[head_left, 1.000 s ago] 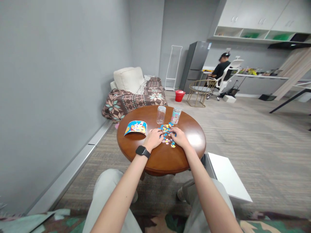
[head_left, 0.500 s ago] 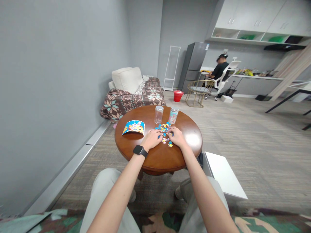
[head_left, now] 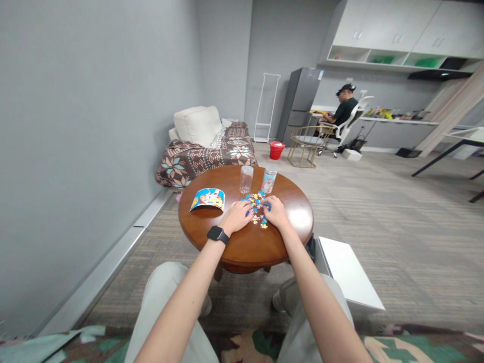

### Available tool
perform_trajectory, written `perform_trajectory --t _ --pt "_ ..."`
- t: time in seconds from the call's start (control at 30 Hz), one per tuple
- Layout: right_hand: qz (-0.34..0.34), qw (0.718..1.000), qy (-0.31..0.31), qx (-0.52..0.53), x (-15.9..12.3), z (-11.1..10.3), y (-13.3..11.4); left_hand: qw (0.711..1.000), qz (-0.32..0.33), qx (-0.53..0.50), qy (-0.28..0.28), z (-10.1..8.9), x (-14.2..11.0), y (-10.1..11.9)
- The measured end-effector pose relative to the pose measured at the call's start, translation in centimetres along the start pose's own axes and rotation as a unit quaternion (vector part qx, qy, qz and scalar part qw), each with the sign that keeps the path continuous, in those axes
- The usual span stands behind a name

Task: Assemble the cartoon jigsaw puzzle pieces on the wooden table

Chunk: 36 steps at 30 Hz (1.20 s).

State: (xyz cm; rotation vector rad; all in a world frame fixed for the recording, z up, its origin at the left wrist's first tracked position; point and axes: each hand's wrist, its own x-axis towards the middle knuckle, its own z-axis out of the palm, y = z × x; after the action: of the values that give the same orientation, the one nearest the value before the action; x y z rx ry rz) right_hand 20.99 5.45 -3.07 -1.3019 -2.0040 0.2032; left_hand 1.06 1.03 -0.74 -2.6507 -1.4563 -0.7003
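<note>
A loose heap of small jigsaw puzzle pieces (head_left: 255, 198), blue, yellow and pink, lies on the round brown wooden table (head_left: 242, 247). My left hand (head_left: 237, 216), below a black watch, reaches the heap's left side with bent fingers; a blue piece shows at its fingertips. On the other side my right hand (head_left: 276, 212) has its fingers curled over the pieces, with blue showing at their tips. Behind the heap stand a clear jar (head_left: 246, 179) with a silver lid and a printed jar (head_left: 269, 180). A curved picture sheet (head_left: 208, 199) rests on the left of the table.
A white box (head_left: 350, 269) stands on the floor right of the table. Beyond it are a patterned sofa cover (head_left: 212, 154), a red bucket (head_left: 277, 149) and a gold wire chair (head_left: 307, 146). A person (head_left: 344, 108) sits at the far counter.
My right fingers have shifted slightly over the pieces, and more blue shows beneath them. My left hand stays nearly in place. The whole view has moved a little.
</note>
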Motion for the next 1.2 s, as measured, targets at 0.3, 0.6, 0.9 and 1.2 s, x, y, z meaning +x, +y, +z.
perform_trajectory --t 0.3,0.6,0.9,1.2 --pt "-0.011 0.999 -0.016 -0.032 -0.1 0.0 -0.5 1.0 -0.016 0.0 -0.014 -0.1 0.0 0.1" --pt "-0.127 0.988 -0.089 0.0 0.1 -0.5 -1.5 1.0 -0.013 0.0 -0.01 0.0 0.2 -0.1" --pt "-0.114 0.99 -0.083 -0.021 -0.1 -0.8 -2.0 1.0 -0.023 0.001 -0.007 0.1 0.1 -0.1" --pt "-0.118 0.99 -0.063 -0.036 0.1 -0.2 -1.5 0.999 -0.049 0.004 0.02 -0.4 0.3 -0.1"
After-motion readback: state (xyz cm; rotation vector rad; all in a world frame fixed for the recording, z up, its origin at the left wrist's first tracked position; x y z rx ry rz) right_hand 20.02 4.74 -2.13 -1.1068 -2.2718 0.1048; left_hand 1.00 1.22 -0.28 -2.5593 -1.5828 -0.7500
